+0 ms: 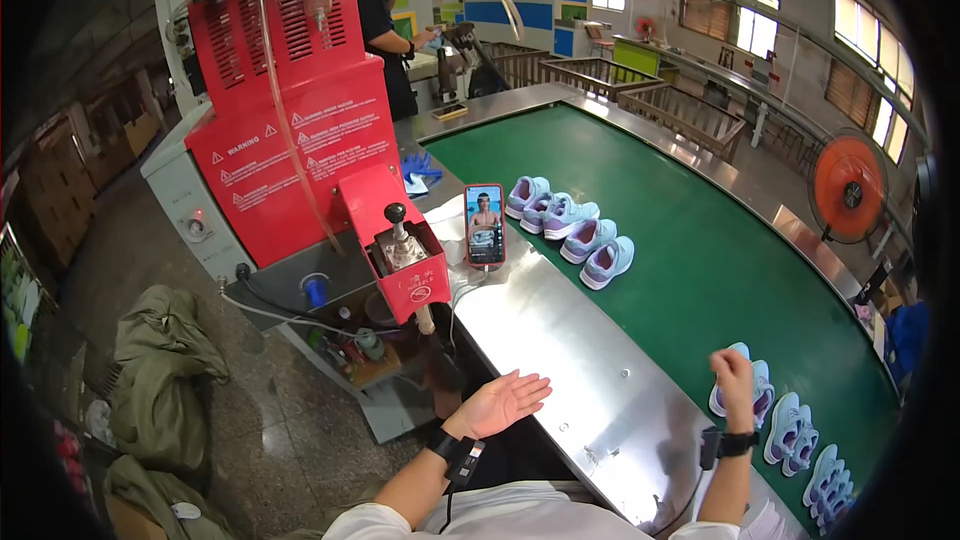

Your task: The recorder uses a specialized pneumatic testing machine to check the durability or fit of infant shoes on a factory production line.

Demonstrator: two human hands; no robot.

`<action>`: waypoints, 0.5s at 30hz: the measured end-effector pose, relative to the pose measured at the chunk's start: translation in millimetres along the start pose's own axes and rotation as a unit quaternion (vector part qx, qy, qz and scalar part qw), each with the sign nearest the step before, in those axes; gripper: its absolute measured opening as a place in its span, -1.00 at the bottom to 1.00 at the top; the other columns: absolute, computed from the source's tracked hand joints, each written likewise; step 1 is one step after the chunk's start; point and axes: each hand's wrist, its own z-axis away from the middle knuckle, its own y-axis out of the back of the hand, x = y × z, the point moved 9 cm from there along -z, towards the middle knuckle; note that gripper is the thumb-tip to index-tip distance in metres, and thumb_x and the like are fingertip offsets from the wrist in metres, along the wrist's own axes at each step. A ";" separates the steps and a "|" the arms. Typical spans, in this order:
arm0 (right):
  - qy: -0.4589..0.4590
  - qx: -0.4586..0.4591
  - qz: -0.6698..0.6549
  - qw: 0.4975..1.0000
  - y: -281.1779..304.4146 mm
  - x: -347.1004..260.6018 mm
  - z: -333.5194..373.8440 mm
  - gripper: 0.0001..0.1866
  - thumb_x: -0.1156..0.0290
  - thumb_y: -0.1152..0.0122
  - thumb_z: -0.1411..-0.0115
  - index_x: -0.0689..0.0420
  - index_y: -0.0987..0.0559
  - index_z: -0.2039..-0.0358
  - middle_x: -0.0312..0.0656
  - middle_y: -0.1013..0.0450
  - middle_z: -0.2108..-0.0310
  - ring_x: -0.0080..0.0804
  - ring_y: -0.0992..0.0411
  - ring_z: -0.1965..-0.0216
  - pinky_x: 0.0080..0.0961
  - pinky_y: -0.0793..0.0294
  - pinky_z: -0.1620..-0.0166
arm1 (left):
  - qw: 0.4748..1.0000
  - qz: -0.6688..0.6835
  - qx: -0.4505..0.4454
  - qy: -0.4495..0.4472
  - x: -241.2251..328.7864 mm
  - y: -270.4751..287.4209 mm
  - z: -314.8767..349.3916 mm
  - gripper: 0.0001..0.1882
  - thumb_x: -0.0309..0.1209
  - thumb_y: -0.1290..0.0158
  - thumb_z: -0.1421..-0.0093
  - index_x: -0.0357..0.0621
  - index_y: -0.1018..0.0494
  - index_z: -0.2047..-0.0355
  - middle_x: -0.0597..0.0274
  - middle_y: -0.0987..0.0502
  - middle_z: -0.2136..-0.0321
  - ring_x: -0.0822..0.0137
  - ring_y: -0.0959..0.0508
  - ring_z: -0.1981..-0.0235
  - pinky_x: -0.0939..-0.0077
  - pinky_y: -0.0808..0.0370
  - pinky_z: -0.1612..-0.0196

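My left hand (508,403) is held palm up with its fingers stretched out, at the near edge of the steel ledge (560,340). Nothing lies in it. Over the green conveyor belt (680,270), my right hand (735,378) is raised with its fingers curled in, and I see nothing in it. Just behind it is a pair of light blue and lilac sneakers (763,392), partly covered by the hand. More sneakers (790,427) continue along the belt toward the lower right. Farther up the belt sits another row of sneakers (607,262).
A red machine (300,140) with gauges and a black-knobbed lever (398,225) stands at my left. A phone (485,225) is propped on the ledge, beside blue gloves (420,172). Beyond are a standing person (385,30) and an orange fan (848,190). Green cloth (165,370) lies at left.
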 end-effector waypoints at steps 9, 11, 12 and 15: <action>-0.019 -0.301 -0.292 0.908 -177.4 -94.1 12.7 -0.82 0.35 -0.16 -0.23 0.21 -0.58 0.35 -0.34 -0.47 0.49 -0.65 -0.33 0.50 -0.68 -0.33 0.39 | 0.995 -0.064 0.056 -0.042 -13.4 -16.2 4.5 -0.37 -0.18 0.19 -0.39 -0.39 0.02 -0.28 -0.08 -0.12 -0.30 0.12 -0.14 -0.33 0.22 -0.09 -0.35; -0.073 -0.341 -0.326 0.879 -196.5 -81.1 19.8 -0.82 0.35 -0.15 -0.25 0.21 -0.56 0.33 -0.35 -0.44 0.49 -0.67 -0.31 0.52 -0.71 -0.30 0.41 | 0.995 -0.071 0.061 -0.038 -15.6 -19.3 1.6 -0.39 -0.22 0.18 -0.39 -0.38 0.02 -0.28 -0.07 -0.12 -0.29 0.13 -0.14 -0.33 0.24 -0.11 -0.34; -0.072 -0.346 -0.326 0.877 -200.1 -72.6 22.9 -0.82 0.35 -0.15 -0.25 0.21 -0.56 0.33 -0.35 -0.44 0.49 -0.67 -0.31 0.52 -0.71 -0.30 0.41 | 0.995 -0.069 0.064 -0.042 -16.0 -21.7 1.5 -0.39 -0.22 0.18 -0.39 -0.38 0.02 -0.28 -0.07 -0.12 -0.29 0.13 -0.14 -0.33 0.24 -0.11 -0.34; -0.184 -0.381 -0.402 0.812 -210.1 -23.9 27.2 -0.85 0.42 -0.08 -0.29 0.25 -0.52 0.31 -0.34 -0.41 0.50 -0.65 -0.33 0.51 -0.74 -0.34 0.40 | 0.983 -0.160 0.080 -0.033 -18.1 -34.7 -8.8 -0.41 -0.23 0.17 -0.39 -0.38 -0.02 -0.27 -0.07 -0.19 -0.25 0.12 -0.24 -0.28 0.27 -0.23 -0.28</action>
